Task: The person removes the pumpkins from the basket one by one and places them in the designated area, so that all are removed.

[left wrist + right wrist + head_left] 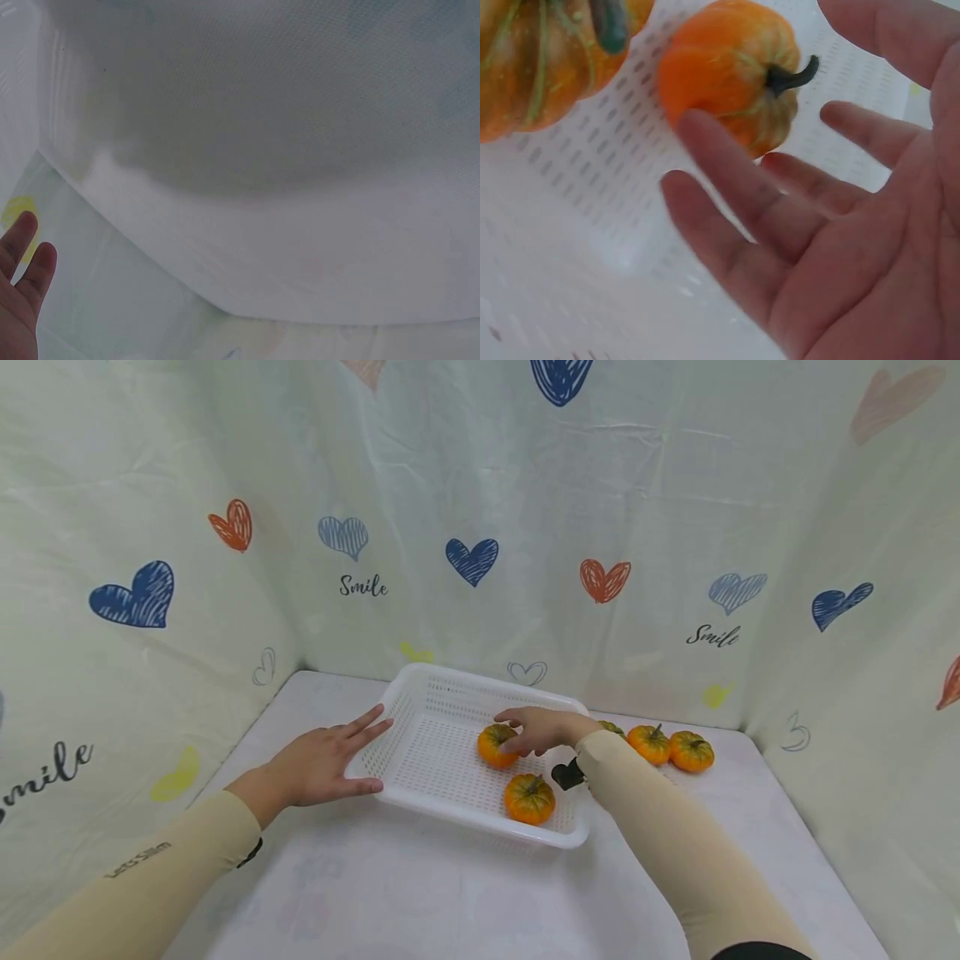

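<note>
A white perforated plastic basket [450, 760] stands on the table with two small orange pumpkins inside. My left hand [322, 764] is at the basket's left end, fingers spread and straight, their tips at the rim. Over the inside of the basket, my right hand [543, 731] is at the farther pumpkin [497, 747]. In the right wrist view its fingers are spread and loosely bent, with that pumpkin [735, 67] beyond the fingertips and not enclosed by them. The nearer pumpkin [529, 799] sits by the basket's front right corner.
Right of the basket lie more pumpkins: one [649, 743] beside another [692, 752], and a third [611, 727] partly hidden by the right arm. A cloth printed with hearts hangs behind and at both sides of the white table [420, 893].
</note>
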Demonstrator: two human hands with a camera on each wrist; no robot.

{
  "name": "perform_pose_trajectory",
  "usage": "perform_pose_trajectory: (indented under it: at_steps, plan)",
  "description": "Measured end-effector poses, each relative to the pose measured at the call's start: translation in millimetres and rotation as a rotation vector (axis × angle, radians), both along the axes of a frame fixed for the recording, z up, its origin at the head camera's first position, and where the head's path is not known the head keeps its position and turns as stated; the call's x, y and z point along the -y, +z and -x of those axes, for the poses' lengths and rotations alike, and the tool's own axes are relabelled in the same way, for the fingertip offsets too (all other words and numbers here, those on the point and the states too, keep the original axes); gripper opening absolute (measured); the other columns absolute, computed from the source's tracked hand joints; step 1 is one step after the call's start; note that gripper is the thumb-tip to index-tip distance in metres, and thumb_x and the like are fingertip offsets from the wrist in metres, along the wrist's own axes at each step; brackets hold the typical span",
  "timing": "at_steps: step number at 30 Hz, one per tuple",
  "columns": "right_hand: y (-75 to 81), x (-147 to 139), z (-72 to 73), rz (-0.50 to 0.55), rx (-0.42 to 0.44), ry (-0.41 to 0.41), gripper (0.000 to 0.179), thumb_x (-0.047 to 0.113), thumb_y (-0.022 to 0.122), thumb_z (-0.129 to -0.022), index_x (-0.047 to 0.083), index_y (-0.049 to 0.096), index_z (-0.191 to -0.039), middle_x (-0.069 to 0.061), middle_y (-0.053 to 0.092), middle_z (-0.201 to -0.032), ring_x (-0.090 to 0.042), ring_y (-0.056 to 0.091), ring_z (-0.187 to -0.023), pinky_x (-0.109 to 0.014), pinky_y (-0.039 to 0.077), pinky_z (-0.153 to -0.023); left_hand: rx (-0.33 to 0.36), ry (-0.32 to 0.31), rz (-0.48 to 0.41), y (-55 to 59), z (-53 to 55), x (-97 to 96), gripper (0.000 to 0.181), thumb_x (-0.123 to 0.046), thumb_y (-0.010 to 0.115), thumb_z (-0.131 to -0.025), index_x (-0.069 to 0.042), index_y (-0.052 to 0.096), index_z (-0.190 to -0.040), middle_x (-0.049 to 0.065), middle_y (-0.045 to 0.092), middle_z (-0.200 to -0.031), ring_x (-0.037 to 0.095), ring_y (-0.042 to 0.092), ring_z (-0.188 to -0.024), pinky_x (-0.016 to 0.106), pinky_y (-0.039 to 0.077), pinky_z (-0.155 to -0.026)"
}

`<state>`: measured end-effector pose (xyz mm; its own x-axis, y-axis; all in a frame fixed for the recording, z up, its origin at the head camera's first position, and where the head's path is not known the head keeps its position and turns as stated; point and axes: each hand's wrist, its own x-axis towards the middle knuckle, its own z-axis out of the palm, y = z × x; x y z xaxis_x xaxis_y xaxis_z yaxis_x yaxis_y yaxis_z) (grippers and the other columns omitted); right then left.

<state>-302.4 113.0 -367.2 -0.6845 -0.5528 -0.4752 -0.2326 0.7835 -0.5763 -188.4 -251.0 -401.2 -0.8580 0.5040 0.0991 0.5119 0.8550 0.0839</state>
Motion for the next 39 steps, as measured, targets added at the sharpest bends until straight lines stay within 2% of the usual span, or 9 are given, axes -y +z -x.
perform_pose_trajectory:
  at_steps: [10,15,18,21,25,39]
  plan:
    - [-12.6,1,5.3,0.013,-0.026,0.014,0.066,0.02,0.07,-0.095,0.024,0.04,-0.154,-0.015,0.039,-0.153,-0.022,0.061,-0.1,-0.039,0.054,-0.089,-0.002,-0.009,-0.009,0.0,0.7,1.0,0.094,-0.075,0.049,-0.089,-0.017,0.027,-0.159,0.006,0.018,-0.165,0.034,0.05,-0.132,0.056,0.044,-0.099]
    - [-20.3,4,9.1,0.014,-0.017,0.015,0.069,0.017,0.07,-0.095,0.026,0.037,-0.155,-0.011,0.035,-0.156,-0.025,0.053,-0.119,-0.039,0.054,-0.089,0.006,-0.005,-0.004,0.0,1.4,0.3,0.095,-0.076,0.049,-0.089,-0.017,0.027,-0.159,0.006,0.017,-0.166,0.034,0.049,-0.133,0.056,0.044,-0.1]
    - [-24.1,6,10.7,0.01,-0.042,0.02,0.07,0.015,0.071,-0.094,0.026,0.038,-0.155,-0.012,0.037,-0.155,-0.027,0.05,-0.124,-0.04,0.054,-0.089,0.016,0.003,0.003,-0.4,2.3,0.1,0.096,-0.077,0.047,-0.088,-0.018,0.025,-0.16,0.005,0.015,-0.166,0.033,0.048,-0.134,0.056,0.044,-0.101]
    - [-26.5,8,11.3,-0.003,-0.087,0.026,0.07,0.016,0.073,-0.092,0.026,0.04,-0.154,-0.012,0.04,-0.154,-0.029,0.048,-0.128,-0.046,0.047,-0.1,0.018,0.004,0.007,-0.8,2.6,0.2,0.096,-0.078,0.046,-0.088,-0.018,0.025,-0.16,0.005,0.015,-0.166,0.033,0.048,-0.134,0.056,0.044,-0.101]
    - [-29.5,9,10.9,-0.024,-0.132,0.028,0.071,0.02,0.074,-0.092,0.028,0.04,-0.154,-0.009,0.041,-0.153,-0.029,0.04,-0.137,-0.053,0.031,-0.112,0.021,0.01,0.008,-1.5,2.8,0.3,0.096,-0.077,0.047,-0.088,-0.019,0.025,-0.16,0.005,0.015,-0.166,0.034,0.047,-0.134,0.056,0.043,-0.101]
    - [-35.1,11,11.4,-0.021,-0.137,0.029,0.073,0.022,0.075,-0.091,0.029,0.039,-0.155,-0.007,0.044,-0.151,-0.029,0.041,-0.136,-0.054,0.035,-0.11,0.032,0.016,0.008,-2.1,2.8,0.2,0.095,-0.074,0.053,-0.087,-0.02,0.023,-0.16,0.003,0.013,-0.166,0.032,0.046,-0.135,0.056,0.042,-0.102]
